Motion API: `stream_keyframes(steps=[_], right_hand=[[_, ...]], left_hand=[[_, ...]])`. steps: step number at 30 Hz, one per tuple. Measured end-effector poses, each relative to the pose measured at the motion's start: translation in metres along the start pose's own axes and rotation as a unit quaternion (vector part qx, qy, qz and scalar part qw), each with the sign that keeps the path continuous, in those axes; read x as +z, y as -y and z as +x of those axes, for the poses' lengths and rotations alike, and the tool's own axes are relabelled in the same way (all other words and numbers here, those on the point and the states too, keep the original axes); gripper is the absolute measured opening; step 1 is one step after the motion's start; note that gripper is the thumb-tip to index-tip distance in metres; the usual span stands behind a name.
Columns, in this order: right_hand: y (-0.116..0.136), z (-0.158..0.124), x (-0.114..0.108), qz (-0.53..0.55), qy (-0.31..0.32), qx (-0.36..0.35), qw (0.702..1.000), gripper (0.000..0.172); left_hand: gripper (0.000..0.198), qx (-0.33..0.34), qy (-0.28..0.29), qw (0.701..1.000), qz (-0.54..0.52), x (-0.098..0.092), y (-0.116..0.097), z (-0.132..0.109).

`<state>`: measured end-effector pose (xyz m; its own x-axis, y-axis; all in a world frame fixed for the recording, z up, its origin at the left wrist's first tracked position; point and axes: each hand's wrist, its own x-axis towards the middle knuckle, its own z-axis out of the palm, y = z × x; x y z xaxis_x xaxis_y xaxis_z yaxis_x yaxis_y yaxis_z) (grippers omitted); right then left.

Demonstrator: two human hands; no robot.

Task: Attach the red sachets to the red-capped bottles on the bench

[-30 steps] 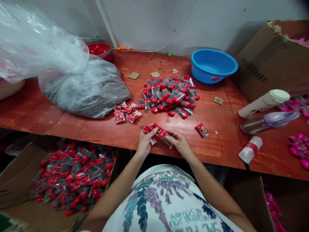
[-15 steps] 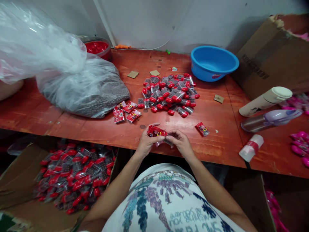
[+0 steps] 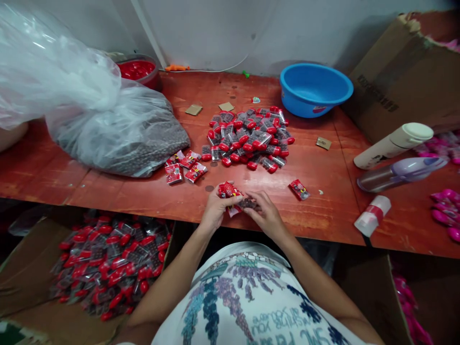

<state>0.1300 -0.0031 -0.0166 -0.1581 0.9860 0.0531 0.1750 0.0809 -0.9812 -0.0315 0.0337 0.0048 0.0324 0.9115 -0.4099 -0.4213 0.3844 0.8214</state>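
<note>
Just above the table's front edge, my left hand (image 3: 214,209) is closed on a red printed packet (image 3: 229,190), with the thumb across its front. My right hand (image 3: 268,215) pinches a small clear container with dark contents (image 3: 247,203) against the packet's right side. Whether the container sits partly inside the packet cannot be made out. Beyond my hands lies a pile of small clear containers with red caps (image 3: 247,139). Several red packets (image 3: 174,173) rest left of it, and one red packet (image 3: 299,189) lies to the right.
A plastic bag of dark pieces (image 3: 122,129) bulges on the left, a red tub (image 3: 153,76) behind it. The blue basin (image 3: 316,108) stands at the back right. Two bottles (image 3: 386,148) lie near a cardboard box (image 3: 381,81). Below left, an open carton (image 3: 27,268) holds red-capped containers.
My right hand's fingers have shifted, and more of the dark-filled container shows between my hands. The red packet in my left hand has turned more upright. The view has shifted slightly.
</note>
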Motion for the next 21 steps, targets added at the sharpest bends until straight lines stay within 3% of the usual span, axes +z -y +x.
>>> stream_keyframes(steps=[3, 5, 8, 10, 13, 16, 21], right_hand=[[0.002, 0.005, 0.000, 0.094, -0.009, 0.073, 0.993, 0.046], [0.003, 0.006, 0.004, 0.194, -0.034, 0.128, 0.972, 0.049], [0.002, 0.004, 0.010, 0.263, -0.076, 0.141, 0.952, 0.050], [0.000, 0.001, 0.009, 0.250, -0.084, 0.120, 0.957, 0.053], [-0.006, -0.002, 0.004, 0.192, -0.053, 0.084, 0.976, 0.058], [-0.012, 0.000, 0.002, 0.164, -0.030, 0.073, 0.983, 0.050], [-0.019, 0.001, -0.006, 0.138, -0.066, 0.104, 0.983, 0.039]], left_hand=[[0.065, -0.016, 0.025, 1.000, -0.007, 0.004, 0.002, -0.004], [0.066, -0.039, 0.042, 0.998, -0.008, 0.007, 0.005, -0.006], [0.052, -0.037, 0.026, 0.999, -0.026, 0.007, 0.008, -0.007], [0.042, -0.022, 0.004, 0.999, -0.039, 0.005, 0.009, -0.005], [0.045, -0.023, -0.007, 0.999, -0.041, 0.004, 0.010, -0.005], [0.044, -0.051, 0.010, 0.998, -0.024, 0.008, 0.015, -0.008], [0.040, -0.079, 0.032, 0.996, -0.040, 0.013, 0.021, -0.010]])
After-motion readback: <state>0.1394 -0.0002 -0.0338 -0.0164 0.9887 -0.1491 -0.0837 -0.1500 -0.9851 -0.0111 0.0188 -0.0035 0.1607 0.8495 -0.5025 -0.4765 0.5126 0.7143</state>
